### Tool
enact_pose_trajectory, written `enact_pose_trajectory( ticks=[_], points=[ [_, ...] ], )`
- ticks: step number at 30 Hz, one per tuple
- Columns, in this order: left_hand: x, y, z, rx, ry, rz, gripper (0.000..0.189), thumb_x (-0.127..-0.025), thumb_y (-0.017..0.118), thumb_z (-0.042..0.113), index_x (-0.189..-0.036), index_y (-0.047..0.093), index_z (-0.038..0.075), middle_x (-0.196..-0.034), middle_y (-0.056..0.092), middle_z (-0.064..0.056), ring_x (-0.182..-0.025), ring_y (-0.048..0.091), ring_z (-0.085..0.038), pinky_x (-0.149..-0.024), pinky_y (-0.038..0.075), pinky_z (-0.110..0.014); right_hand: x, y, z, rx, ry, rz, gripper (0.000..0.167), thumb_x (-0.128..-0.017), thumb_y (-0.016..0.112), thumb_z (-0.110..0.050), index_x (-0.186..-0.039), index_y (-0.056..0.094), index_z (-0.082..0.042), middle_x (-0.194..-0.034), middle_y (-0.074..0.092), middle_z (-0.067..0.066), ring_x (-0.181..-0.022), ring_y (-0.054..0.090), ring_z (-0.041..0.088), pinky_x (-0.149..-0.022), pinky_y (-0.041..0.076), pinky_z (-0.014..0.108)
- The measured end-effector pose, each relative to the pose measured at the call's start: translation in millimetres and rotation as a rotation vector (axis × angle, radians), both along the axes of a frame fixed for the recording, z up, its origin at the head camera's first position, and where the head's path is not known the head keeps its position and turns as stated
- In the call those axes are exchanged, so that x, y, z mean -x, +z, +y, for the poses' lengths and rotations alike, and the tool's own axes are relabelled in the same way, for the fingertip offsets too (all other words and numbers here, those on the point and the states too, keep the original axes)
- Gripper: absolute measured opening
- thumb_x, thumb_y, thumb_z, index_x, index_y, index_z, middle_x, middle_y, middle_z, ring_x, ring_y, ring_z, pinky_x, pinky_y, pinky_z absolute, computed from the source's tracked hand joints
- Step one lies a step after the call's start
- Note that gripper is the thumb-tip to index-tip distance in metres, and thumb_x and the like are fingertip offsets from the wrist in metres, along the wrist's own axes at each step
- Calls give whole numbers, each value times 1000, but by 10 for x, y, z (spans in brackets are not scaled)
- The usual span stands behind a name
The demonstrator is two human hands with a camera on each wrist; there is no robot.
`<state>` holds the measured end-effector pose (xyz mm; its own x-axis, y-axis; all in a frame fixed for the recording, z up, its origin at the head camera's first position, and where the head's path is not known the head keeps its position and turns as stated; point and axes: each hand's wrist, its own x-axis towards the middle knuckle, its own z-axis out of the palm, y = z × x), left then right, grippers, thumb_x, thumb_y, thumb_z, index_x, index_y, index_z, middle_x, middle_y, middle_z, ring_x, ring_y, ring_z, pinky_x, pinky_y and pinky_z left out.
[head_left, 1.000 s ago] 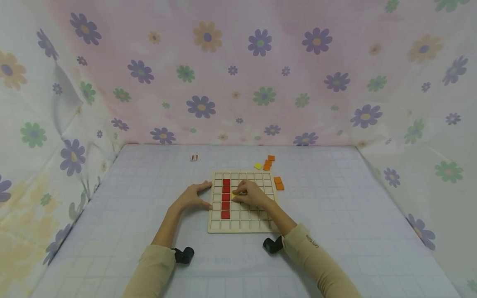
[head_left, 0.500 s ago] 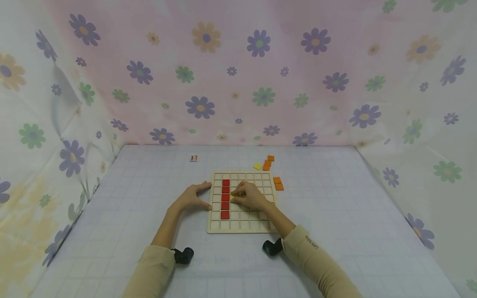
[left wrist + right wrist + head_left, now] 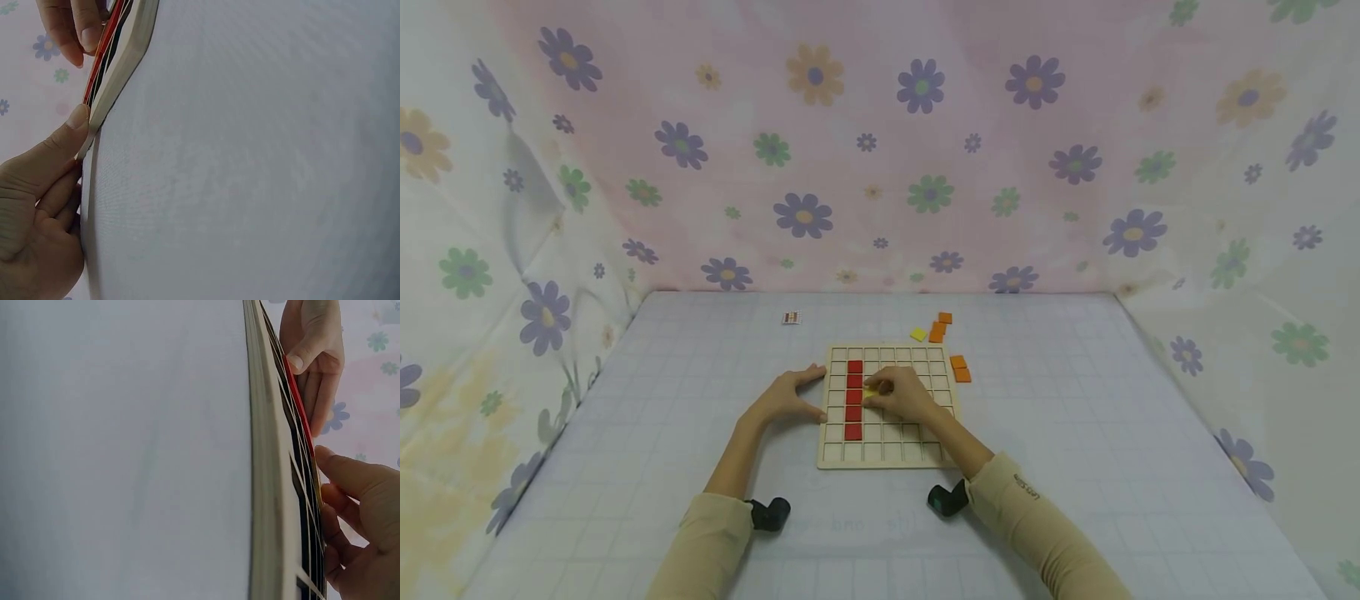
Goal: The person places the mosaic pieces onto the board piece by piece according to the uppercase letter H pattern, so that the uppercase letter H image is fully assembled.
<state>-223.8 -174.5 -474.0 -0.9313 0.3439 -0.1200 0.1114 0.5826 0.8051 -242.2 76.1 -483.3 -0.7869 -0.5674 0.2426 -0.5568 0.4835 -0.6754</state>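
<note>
A square wooden grid board [image 3: 872,452] lies flat in the head view, with several red square tiles [image 3: 853,397] forming one upright column left of its middle. My right hand [image 3: 904,393] pinches a yellow square tile [image 3: 870,392] between thumb and fingers, right beside that column and low over the cells; the fingers hide most of it. At the board's left edge my left hand [image 3: 786,396] rests with thumb and forefinger spread apart, their tips touching the rim. In the left wrist view the left thumb [image 3: 78,119] lies on the board's edge.
Beyond the board's far right corner lie a loose yellow tile [image 3: 918,334] and several orange tiles [image 3: 937,332]. Two more orange tiles [image 3: 960,368] sit by its right edge. A small printed card [image 3: 792,317] lies at the back left. Flowered cloth [image 3: 880,167] walls surround the table.
My right fingers have shifted very slightly left with the yellow tile, toward the red column. The left hand holds its place at the board's edge.
</note>
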Motion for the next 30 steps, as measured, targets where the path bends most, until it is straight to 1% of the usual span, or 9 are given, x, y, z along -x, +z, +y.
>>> enact_pose_trajectory(
  ticks=[2,4,8,12,15,18,23,26,30],
  points=[
    [-2,2,-1,3,-1,0,86,-63,86,16,-138,46,1,-146,35,-20,-139,27,-34,-114,20,-49,-23,-1,-21,-14,5,19,33,-76,79,-21,-100,71,-1,-96,69,9,-78,61,16,-69,51,20],
    [-3,3,-3,2,-2,0,86,-64,86,16,-138,46,2,-147,35,-20,-139,27,-34,-114,20,-49,-65,10,-55,-29,21,50,33,-77,78,-23,-102,71,-2,-98,68,9,-83,60,17,-72,51,24],
    [-5,4,-11,-2,-5,1,86,-64,86,16,-138,45,2,-147,34,-20,-139,26,-35,-114,19,-50,-205,90,-138,-69,106,102,30,-80,75,-24,-104,73,-6,-102,62,8,-94,55,21,-79,45,32],
    [-5,2,-18,-9,-6,0,86,-64,86,16,-138,45,2,-147,33,-20,-139,25,-35,-114,19,-51,-326,127,-214,-114,201,145,26,-81,74,-25,-102,74,-11,-100,59,6,-91,50,19,-73,35,28],
    [-5,-2,-23,-7,-9,0,86,-64,86,17,-138,46,2,-147,33,-20,-139,25,-35,-113,19,-52,-373,114,-247,-137,229,181,23,-80,74,-26,-98,76,-12,-98,59,5,-88,50,17,-70,32,24],
    [1,-7,-24,-8,-13,-3,86,-64,86,16,-138,45,2,-147,33,-20,-139,25,-36,-113,19,-52,-404,104,-254,-147,230,153,23,-79,76,-27,-97,76,-14,-99,59,2,-89,48,15,-72,31,23],
    [8,-11,-29,-6,-14,6,86,-64,85,16,-138,45,1,-147,33,-21,-139,25,-37,-113,19,-52,-441,93,-247,-156,221,38,21,-79,76,-29,-96,77,-17,-98,58,-4,-89,43,10,-77,29,27],
    [9,-13,-30,-1,-12,4,85,-64,85,16,-138,45,2,-147,33,-21,-139,25,-36,-114,19,-52,-453,93,-245,-150,226,25,16,-80,75,-27,-92,77,-17,-95,57,-5,-89,42,9,-79,28,29],
    [25,-30,-33,-4,-15,4,85,-64,85,16,-138,45,2,-147,33,-21,-139,25,-35,-114,19,-50,-463,102,-238,-130,237,44,10,-81,75,-24,-87,78,-16,-92,57,-6,-88,43,10,-79,28,30]
  ],
)
